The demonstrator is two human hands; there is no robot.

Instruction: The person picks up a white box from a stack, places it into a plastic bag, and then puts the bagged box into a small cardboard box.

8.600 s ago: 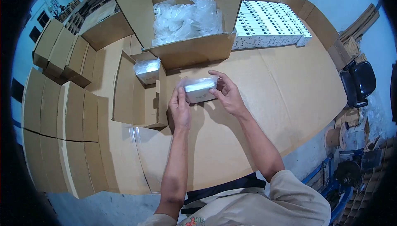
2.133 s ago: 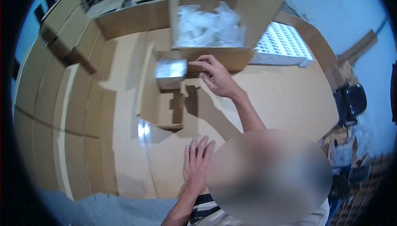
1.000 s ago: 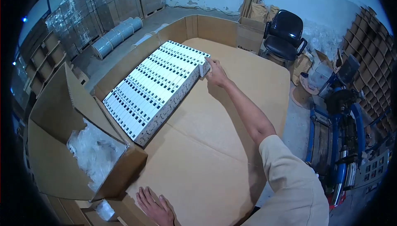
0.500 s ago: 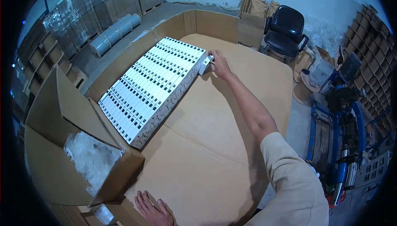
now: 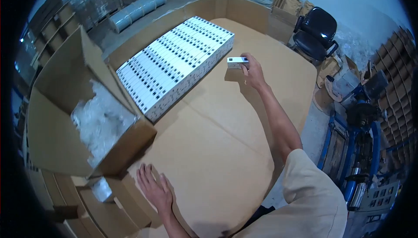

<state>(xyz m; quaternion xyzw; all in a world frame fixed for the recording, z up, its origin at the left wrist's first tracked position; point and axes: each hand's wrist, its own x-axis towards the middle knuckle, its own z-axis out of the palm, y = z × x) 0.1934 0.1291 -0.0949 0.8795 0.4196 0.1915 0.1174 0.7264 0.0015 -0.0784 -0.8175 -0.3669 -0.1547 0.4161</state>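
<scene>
My right hand (image 5: 254, 70) is closed on a small white box (image 5: 235, 62) with dark printed squares, held just above the cardboard surface. It is apart from the big block of matching white boxes (image 5: 178, 59), which stand in tight rows at the far left. My left hand (image 5: 155, 191) rests palm down on the cardboard sheet (image 5: 209, 151), fingers spread, holding nothing. To its upper left stands an open carton (image 5: 126, 148) with crumpled clear plastic bags (image 5: 102, 120) inside.
A cardboard wall (image 5: 246, 12) rims the far side of the surface. Below the carton are open cardboard boxes (image 5: 100, 212). On the right stand a black chair (image 5: 315, 33) and blue machinery (image 5: 361, 146). A wrapped roll (image 5: 138, 11) lies on the floor behind.
My right hand has drawn the small white box away from the block's right edge, turning it lengthwise. My left hand stays flat on the cardboard. The camera view has shifted.
</scene>
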